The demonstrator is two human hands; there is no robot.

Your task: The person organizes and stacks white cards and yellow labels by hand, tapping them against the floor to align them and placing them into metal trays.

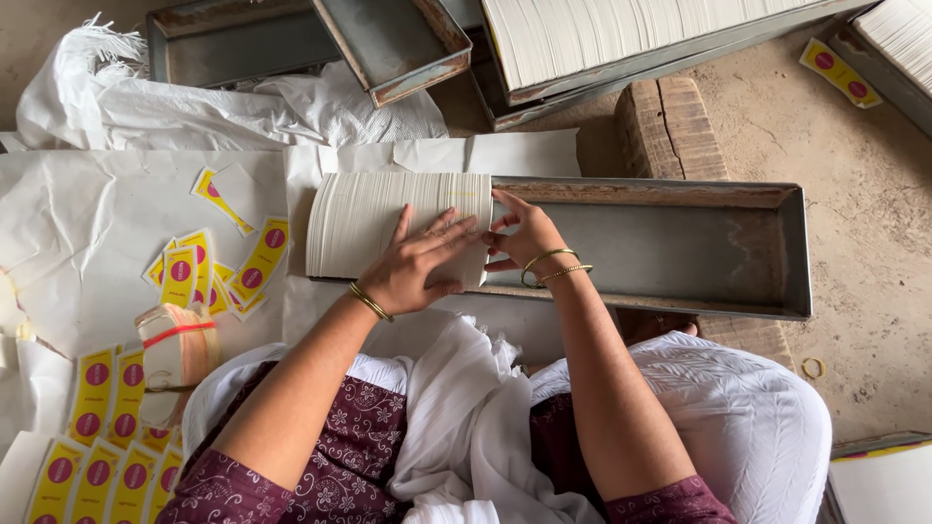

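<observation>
A thick stack of thin white sheets [369, 218] stands on edge in the left end of a long grey metal tray [699, 252]. My left hand [422, 262] lies flat across the stack's right part, fingers spread. My right hand [519, 233] presses against the stack's right end face, fingers curled at its edge. Both wrists carry thin gold bangles. The rest of the tray to the right holds nothing.
Yellow labels with red dots [218, 267] lie scattered on white paper at left, more in rows at bottom left [97, 437]. A banded bundle [175, 354] sits near my knee. More metal trays [398, 44], one full of white sheets [621, 34], stand beyond. A wooden block [670, 126] lies behind the tray.
</observation>
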